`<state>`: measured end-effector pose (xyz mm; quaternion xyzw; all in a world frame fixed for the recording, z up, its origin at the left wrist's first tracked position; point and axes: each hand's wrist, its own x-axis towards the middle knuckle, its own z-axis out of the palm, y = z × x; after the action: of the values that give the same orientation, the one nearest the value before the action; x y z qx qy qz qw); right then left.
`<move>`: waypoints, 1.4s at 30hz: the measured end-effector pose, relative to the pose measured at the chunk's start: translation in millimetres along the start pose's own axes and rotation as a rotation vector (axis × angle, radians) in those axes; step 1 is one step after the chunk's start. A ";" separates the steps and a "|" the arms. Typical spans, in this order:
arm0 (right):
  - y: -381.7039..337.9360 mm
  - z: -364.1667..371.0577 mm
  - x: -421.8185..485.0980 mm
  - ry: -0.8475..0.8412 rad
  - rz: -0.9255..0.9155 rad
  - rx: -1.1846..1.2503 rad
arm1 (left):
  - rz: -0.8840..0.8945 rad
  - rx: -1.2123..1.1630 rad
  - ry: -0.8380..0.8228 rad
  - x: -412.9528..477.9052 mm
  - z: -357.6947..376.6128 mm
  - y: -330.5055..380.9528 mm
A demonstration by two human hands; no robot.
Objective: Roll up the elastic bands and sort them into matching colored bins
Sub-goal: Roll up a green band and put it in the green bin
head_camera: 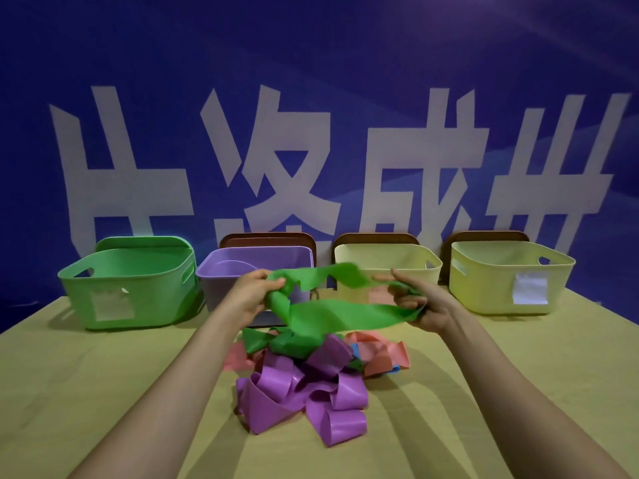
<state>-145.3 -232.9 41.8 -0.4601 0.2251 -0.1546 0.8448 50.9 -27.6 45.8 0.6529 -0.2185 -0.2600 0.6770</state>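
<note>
Olive table [103, 392] (green bin [155, 288], blue banner [311, 46])

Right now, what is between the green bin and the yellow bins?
The purple bin stands there, in the head view; the left hand, gripping the green band, hides part of its front.

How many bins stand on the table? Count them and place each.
4, in a row at the back: green bin far left, purple bin next, pale yellow bin behind the held green band, yellow-green bin far right. None appears hidden.
</note>
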 end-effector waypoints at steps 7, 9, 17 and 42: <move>20.5 1.1 10.5 0.158 0.033 -0.960 | 0.039 -0.228 -0.203 -16.9 31.3 21.6; 25.3 5.7 11.0 0.193 -0.015 -1.278 | 0.068 -0.244 -0.278 -20.6 39.4 28.6; -8.1 65.8 -29.6 0.057 -0.637 -0.719 | 0.290 -0.096 -0.382 -32.7 53.0 44.2; -57.4 106.2 -51.5 -0.017 -0.973 -0.675 | 0.422 0.017 -0.427 -44.6 86.0 59.6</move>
<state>-136.7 -163.9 153.2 -0.7551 0.0181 -0.4402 0.4855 -34.1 -64.7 111.7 0.5293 -0.4890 -0.2432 0.6493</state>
